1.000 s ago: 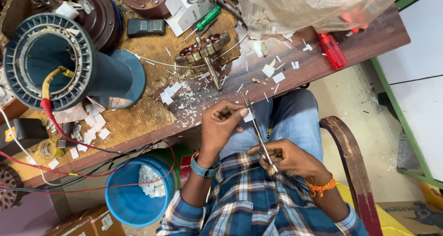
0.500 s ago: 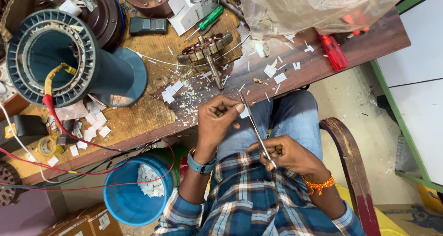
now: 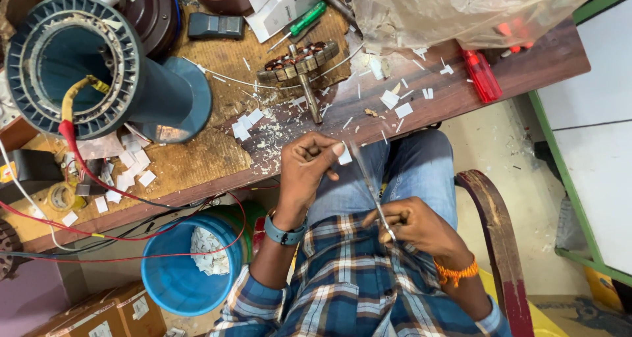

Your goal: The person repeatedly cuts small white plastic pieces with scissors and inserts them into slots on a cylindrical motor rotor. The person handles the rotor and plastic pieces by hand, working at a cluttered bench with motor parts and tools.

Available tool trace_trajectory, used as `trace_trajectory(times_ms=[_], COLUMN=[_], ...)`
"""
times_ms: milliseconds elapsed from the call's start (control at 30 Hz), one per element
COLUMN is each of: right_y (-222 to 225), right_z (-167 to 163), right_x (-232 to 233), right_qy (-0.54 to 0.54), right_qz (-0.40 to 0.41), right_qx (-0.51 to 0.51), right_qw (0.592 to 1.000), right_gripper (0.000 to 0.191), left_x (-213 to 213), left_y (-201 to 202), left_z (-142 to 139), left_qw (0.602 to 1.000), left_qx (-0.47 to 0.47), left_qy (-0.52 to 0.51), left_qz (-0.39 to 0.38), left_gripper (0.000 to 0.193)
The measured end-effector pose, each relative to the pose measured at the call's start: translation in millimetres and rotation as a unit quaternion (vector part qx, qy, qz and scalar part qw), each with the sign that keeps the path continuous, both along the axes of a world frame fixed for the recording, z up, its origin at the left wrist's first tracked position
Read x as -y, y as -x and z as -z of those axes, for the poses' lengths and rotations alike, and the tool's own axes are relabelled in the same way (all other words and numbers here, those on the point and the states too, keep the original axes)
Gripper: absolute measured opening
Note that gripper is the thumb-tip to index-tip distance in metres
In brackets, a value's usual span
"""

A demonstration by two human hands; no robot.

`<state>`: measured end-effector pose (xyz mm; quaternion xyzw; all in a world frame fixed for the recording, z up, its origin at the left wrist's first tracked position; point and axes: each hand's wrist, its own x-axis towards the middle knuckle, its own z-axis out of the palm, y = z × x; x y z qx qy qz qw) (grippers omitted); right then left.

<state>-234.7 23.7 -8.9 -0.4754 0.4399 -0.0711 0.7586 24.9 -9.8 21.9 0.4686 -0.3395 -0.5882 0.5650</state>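
Note:
My left hand (image 3: 307, 169) pinches a small white paper piece (image 3: 344, 155) between thumb and fingers, over my lap by the workbench edge. My right hand (image 3: 413, 224) grips the handles of a pair of scissors (image 3: 368, 182), whose thin blades point up toward the paper piece and reach its right edge. Both hands hover above my blue jeans, in front of a plaid shirt. A watch sits on my left wrist and an orange band on my right wrist.
A wooden workbench (image 3: 217, 159) carries a large blue motor stator (image 3: 72, 67) with red and yellow wires, a rotor on a shaft (image 3: 299, 63), a green screwdriver (image 3: 306, 19), a red tool (image 3: 482, 77), a plastic bag (image 3: 461, 7) and scattered paper scraps. A blue bucket (image 3: 181, 271) stands below.
My left hand has shifted slightly with the paper piece, and the scissor blades have closed in on its edge. The right hand stays low on the handles.

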Motion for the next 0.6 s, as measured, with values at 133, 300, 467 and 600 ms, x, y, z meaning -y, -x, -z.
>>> trace_trajectory(times_ms=[133, 300, 467, 600], right_y=[-2.4, -20.8, -50.1, -56.4], right_z=[-6.7, -32.9, -39.0, -25.7], right_x=[1.6, 22.4, 28.8, 27.1], right_qy=[0.191, 0.185, 0.164, 0.194], right_qz=[0.182, 0.258, 0.178, 0.138], right_qx=[0.180, 0.127, 0.054, -0.006], right_qw=[0.948, 0.940, 0.969, 0.971], right_gripper=[0.030, 0.057, 0.047, 0.037], left_x=[-4.5, -29.4, -44.0, -47.6], left_y=[2.4, 5.7, 13.9, 14.8], left_z=[6.8, -12.6, -44.2, -62.7], left_qw=[0.997, 0.990, 0.950, 0.894], left_qx=[-0.028, 0.128, 0.283, 0.426], left_qy=[-0.041, -0.026, -0.072, 0.075], left_qz=[-0.060, 0.046, 0.108, 0.114], left_gripper=[0.019, 0.032, 0.084, 0.067])
